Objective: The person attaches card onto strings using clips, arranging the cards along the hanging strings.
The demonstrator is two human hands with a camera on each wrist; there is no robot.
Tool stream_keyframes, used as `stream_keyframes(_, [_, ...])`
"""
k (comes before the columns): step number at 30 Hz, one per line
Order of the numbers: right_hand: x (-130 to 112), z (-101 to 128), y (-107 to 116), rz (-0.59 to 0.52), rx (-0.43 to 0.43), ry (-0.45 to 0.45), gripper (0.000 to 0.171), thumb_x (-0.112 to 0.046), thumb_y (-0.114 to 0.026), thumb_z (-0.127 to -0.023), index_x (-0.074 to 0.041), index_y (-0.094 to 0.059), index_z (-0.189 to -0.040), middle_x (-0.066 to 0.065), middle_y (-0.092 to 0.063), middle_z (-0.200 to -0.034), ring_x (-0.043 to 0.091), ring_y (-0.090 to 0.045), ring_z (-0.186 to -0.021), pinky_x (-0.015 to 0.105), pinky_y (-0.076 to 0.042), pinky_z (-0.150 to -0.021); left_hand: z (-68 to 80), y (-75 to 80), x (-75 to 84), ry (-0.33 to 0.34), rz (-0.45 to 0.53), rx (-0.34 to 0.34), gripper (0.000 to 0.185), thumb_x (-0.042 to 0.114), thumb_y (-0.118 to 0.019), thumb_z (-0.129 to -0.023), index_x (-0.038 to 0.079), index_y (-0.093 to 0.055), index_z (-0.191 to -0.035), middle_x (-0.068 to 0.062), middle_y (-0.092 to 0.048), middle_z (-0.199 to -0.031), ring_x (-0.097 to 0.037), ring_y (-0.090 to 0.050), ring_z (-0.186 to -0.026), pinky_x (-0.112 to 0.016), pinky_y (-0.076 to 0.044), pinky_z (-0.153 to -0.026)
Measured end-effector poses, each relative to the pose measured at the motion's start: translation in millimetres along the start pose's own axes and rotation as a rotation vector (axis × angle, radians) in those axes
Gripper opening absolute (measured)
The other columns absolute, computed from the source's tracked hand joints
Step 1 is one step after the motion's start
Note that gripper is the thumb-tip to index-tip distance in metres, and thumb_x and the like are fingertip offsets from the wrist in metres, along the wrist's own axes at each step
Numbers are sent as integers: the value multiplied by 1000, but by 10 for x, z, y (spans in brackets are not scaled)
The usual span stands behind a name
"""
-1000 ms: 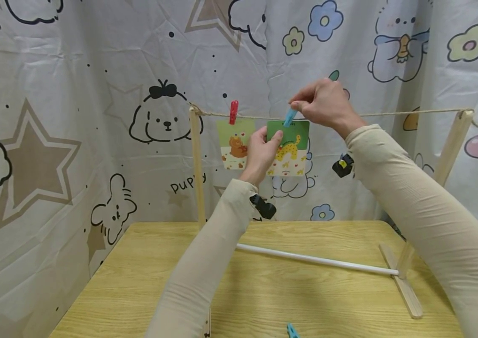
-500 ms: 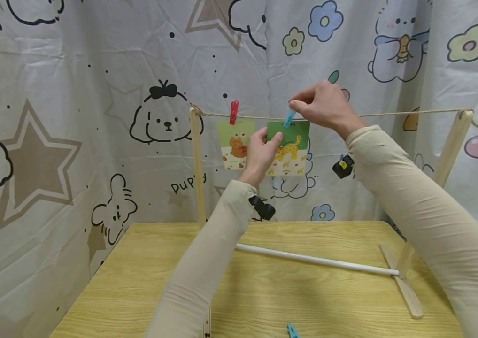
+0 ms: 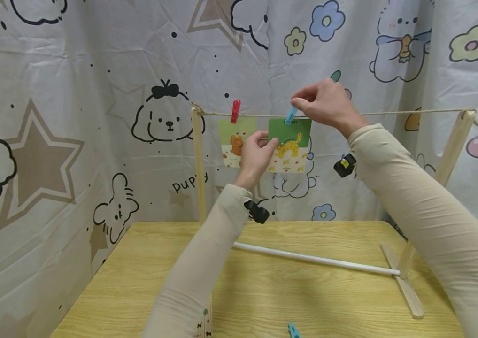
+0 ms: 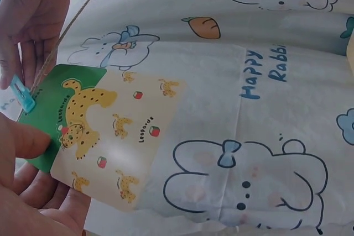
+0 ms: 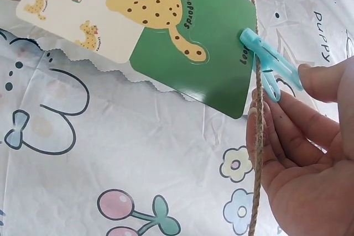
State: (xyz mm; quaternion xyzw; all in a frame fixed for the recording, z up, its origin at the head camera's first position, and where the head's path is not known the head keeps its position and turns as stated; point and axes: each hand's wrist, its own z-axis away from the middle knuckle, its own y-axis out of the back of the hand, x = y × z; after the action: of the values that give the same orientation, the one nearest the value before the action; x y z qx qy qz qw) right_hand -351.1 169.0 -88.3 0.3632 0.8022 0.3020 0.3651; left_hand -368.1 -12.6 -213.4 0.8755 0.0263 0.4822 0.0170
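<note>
Hanging two cards [image 3: 289, 144] on one string [image 3: 408, 112], right hand [image 3: 325, 103] pinching blue peg [image 3: 291, 115], left hand [image 3: 257, 152] gripping leopard card.

Creased white cartoon-print curtain [image 3: 74, 94] from nine to three o'clock, light wood-grain table [image 3: 137, 281] at six o'clock, even indoor lighting

I note the leopard card [image 5: 166, 31] is glossy coated paper, catching a sheen. The blue clothespin [image 5: 271, 62] looks smooth translucent plastic. The string [image 5: 256, 125] is rough twisted jute. I record matt bare wood on the rack post [image 3: 198, 164], wood-grain laminate on the table [image 3: 306, 291], creased printed cloth behind.
</note>
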Motion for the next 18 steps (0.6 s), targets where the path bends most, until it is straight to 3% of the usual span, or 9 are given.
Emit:
stream_keyframes(5, [4,15,0,1,10,-1,46,-46,-59,-102,-12,-73,-130,10,-74,-122,24,-64,-103,38,-50,-81,24,78,-44,-27,-39,4,20,16,-69,-98,5,-72,-115,-9,-75,-103,-17,-69,-90,-28,-54,-76])
stream_keyframes(18, [8,22,14,-2,12,0,49,-49,-59,-101,-12,-73,-131,8,-75,-121,21,-66,-103,35,-51,-81,93,208,-119,-6,-55,14,19,17,-71,-98,7,-74,-115,-7,-74,-104,-16,-69,-91,-25,-54,-73])
